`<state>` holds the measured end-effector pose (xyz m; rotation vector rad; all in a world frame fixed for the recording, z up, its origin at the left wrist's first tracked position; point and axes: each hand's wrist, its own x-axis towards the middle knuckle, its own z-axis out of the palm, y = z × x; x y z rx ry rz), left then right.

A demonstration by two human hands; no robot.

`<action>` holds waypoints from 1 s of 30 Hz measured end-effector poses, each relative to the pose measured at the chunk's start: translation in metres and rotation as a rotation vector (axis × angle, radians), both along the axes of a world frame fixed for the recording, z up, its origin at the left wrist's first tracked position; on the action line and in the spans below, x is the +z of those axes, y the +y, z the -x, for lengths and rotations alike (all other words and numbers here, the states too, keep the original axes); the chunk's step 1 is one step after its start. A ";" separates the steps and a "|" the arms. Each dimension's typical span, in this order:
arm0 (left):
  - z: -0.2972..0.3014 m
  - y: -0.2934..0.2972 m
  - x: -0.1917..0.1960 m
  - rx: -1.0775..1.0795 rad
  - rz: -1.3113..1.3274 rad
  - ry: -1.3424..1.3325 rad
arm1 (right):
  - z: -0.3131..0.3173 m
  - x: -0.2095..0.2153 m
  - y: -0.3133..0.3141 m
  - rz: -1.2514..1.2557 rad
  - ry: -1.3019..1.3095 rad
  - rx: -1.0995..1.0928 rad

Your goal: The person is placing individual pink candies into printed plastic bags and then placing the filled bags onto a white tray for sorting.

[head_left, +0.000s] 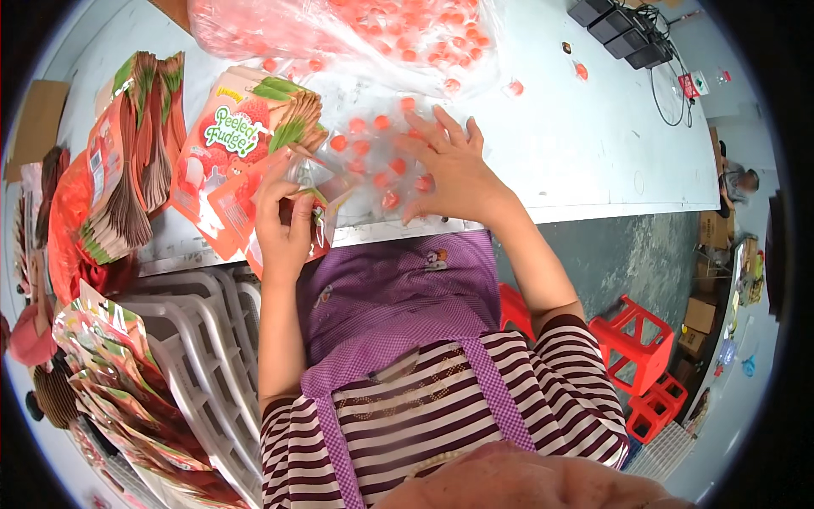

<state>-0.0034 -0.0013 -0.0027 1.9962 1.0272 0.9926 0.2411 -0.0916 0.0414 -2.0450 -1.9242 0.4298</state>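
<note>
My left hand [284, 220] is closed on a red printed candy pouch [320, 236] at the table's front edge, with the pouch's clear, silvery mouth facing the candies. Fingers spread, my right hand [465, 174] lies over the right side of a loose group of clear-wrapped red candies [380, 161], touching some of them. Its fingertips hide part of the group. Just beyond my left hand, a fanned stack of flat red pouches [222, 140] rests on the table.
A large clear bag of wrapped red candies [373, 34] lies at the back. More pouch bundles [140, 144] stand at the left, above grey plastic crates [191, 331] piled with pouches. Black power adapters [623, 34] sit back right. Red stools [632, 343] stand on the floor.
</note>
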 end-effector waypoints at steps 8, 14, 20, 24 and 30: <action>0.007 0.001 -0.008 -0.031 0.125 -0.240 | -0.003 -0.031 -0.003 -0.290 -0.132 -0.012; 0.008 0.002 -0.010 -0.023 0.133 -0.232 | -0.006 -0.029 -0.002 -0.404 -0.094 -0.016; 0.008 0.002 -0.009 -0.043 0.135 -0.204 | -0.016 -0.028 0.008 -0.414 -0.097 -0.039; 0.007 0.000 0.006 -0.077 0.130 -0.183 | -0.021 -0.033 0.009 -0.500 -0.065 -0.053; -0.004 -0.006 0.039 -0.109 -0.082 -0.020 | -0.027 -0.031 0.012 -0.664 0.213 -0.215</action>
